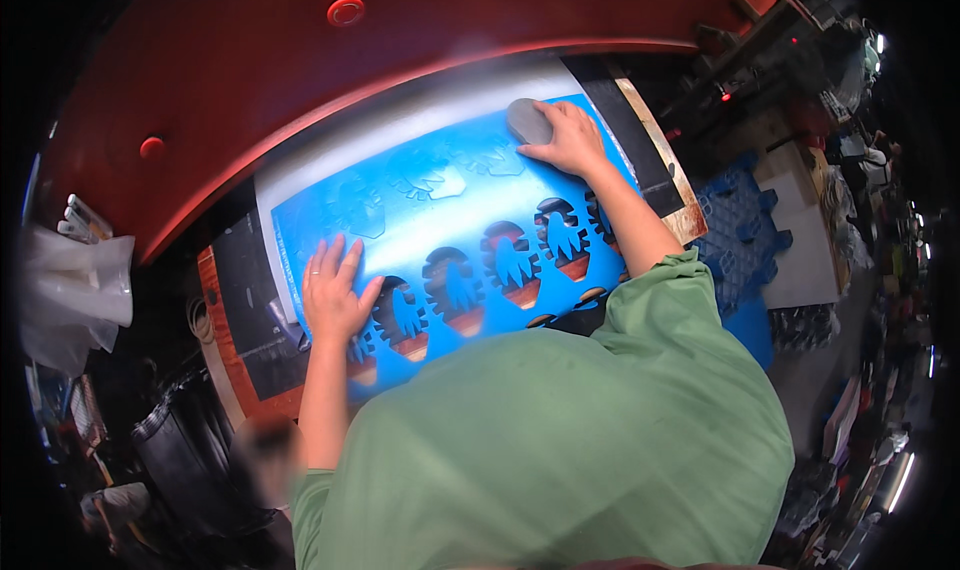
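A large blue sheet lies across a white board in front of me. Several jagged-edged openings run along its near part, and the dark and reddish surface beneath shows through them. Further back, similar cut outlines still have blue material in them. My left hand rests flat on the sheet's left side, fingers spread, a ring on one finger. At the far right of the sheet, my right hand grips a dark grey, rounded, disc-like piece. Its exact kind is unclear.
A red machine body with a red push button spans the far side. Black panels with wooden edging flank the board. Blue lattice-like pieces are on the right; a whitish plastic bag hangs at left.
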The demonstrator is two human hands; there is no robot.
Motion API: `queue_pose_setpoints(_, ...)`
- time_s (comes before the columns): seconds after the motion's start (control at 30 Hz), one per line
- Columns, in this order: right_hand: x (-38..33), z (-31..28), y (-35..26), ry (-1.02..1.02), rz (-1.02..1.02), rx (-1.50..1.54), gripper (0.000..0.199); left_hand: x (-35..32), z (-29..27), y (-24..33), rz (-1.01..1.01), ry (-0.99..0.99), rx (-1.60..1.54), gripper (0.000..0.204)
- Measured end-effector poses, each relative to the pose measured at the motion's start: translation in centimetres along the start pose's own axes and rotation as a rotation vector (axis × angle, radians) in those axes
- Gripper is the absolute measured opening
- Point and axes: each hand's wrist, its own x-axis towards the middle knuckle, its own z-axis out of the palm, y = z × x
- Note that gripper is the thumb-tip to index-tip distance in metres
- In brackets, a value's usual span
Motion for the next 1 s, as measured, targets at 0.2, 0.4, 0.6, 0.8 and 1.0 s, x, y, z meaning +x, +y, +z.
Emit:
queue_pose_setpoints(0.2, 0.9, -0.3, 0.9, -0.046, -0.05, 0.038, 0.088, 0.1, 0.1, 0.1, -0.003, 0.005, -0.009, 0.058)
queue_pose_setpoints(0.4, 1.2, -0.1, 1.4, -0.066, -0.113, 0.063, 0.086, 0.4, 0.2, -0.1, -0.014, -0.047, -0.005, 0.058)
queue_pose_setpoints(0.6, -0.2, -1.7, 3.7, 0.199, 0.043, 0.276, 0.078, 0.0, -0.1, -1.3, -0.05, -0.006, -0.294, 0.056)
queue_pose_setpoints(0.8, -13.0, 0.0, 2.4, 0.551, 0.317, 0.306, 0.055, -11.1, -2.3, -2.5, -0.158, 0.351, -0.015, 0.052)
queue_pose_setpoints(1.0, -20.0, 5.3, -2.8, 0.533, -0.028, -0.008, 0.043, -15.7, 3.2, -0.9, -0.386, 0.442, -0.016, 0.051)
